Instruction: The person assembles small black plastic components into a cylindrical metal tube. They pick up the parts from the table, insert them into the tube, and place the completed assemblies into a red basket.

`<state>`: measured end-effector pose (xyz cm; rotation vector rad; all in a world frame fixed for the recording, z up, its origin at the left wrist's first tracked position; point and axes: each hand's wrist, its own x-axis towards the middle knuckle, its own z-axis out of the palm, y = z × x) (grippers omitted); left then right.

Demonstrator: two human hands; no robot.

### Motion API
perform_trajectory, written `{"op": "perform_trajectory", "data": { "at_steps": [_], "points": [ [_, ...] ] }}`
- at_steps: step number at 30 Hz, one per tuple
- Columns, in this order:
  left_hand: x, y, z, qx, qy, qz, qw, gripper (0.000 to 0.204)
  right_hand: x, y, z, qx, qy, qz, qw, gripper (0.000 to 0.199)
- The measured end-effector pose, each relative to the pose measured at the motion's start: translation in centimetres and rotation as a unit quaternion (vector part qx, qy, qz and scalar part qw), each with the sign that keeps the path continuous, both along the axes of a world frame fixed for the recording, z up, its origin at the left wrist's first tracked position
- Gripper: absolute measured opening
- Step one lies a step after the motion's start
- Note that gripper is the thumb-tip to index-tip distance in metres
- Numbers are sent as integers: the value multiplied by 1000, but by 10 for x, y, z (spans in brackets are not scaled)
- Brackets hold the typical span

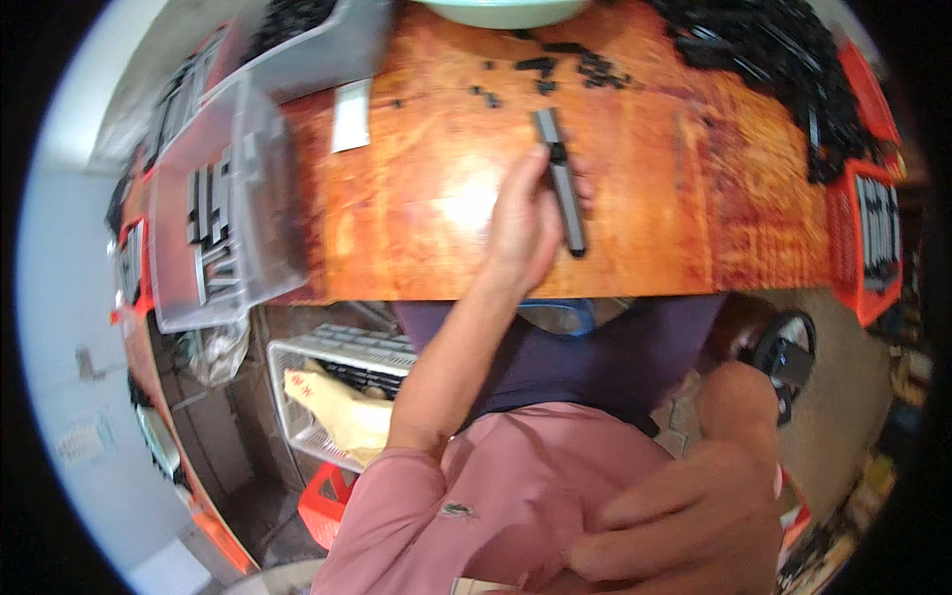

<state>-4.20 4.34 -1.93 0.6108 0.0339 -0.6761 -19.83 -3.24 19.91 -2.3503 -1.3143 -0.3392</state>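
Observation:
My left hand (526,223) reaches over the wooden table with its fingers closed round a slim grey bar with black ends (563,188). The bar stands nearly lengthwise to me, with a black joint-like piece partway along it. My right hand (654,526) is close in front of my pink shirt at the lower right. It is smeared by motion, and what its fingers do is unclear. Beyond the bar, several small black pieces (540,69) lie scattered on the wooden table (426,208).
A clear plastic bin (268,188) with grey bars stands at the left, a greyish bin (327,59) behind it. Black parts (764,69) are heaped at the far right, above a red basket (845,233) of grey bars. A pale green basin (501,10) sits at the back.

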Motion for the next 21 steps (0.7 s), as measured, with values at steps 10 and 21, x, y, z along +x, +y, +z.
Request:
{"op": "perform_trajectory", "data": {
  "at_steps": [10,21],
  "points": [
    [-8,5,9,22,-15,-1,1000,45,31,-75,-45,50,-44,-231,971,19],
    [-7,6,16,33,-18,-9,999,44,106,-156,-156,-41,189,-627,754,27]
  ]
}}
